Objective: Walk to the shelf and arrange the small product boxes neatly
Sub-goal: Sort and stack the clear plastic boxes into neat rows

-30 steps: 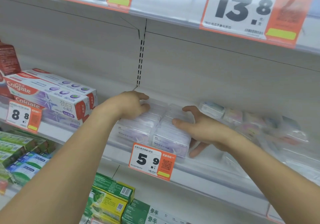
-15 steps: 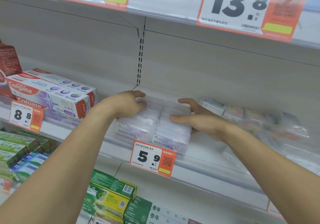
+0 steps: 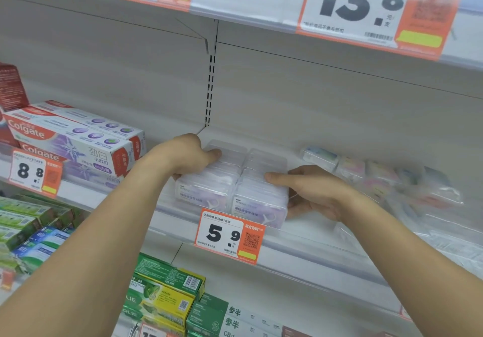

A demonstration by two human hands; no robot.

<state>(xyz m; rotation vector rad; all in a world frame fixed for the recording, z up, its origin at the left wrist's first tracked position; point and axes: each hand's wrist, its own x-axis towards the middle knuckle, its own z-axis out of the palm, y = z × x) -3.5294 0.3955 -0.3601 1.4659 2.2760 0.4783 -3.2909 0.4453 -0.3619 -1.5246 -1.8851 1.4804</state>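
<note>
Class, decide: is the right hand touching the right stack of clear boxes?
Touching. The head view shows the right hand against the stack's right side, its thumb lying across the top with no gap.

Bright even shop light, soft faint shadows, wide-angle bending at edges, right-side packets (image 3: 407, 180) blurred, slight overall softness

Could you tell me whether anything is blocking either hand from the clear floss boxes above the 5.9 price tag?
Nothing visible does. The left hand already rests on the left stack of clear boxes, and the right hand presses the side of the right stack. The Colgate cartons sit apart on the left.
</note>
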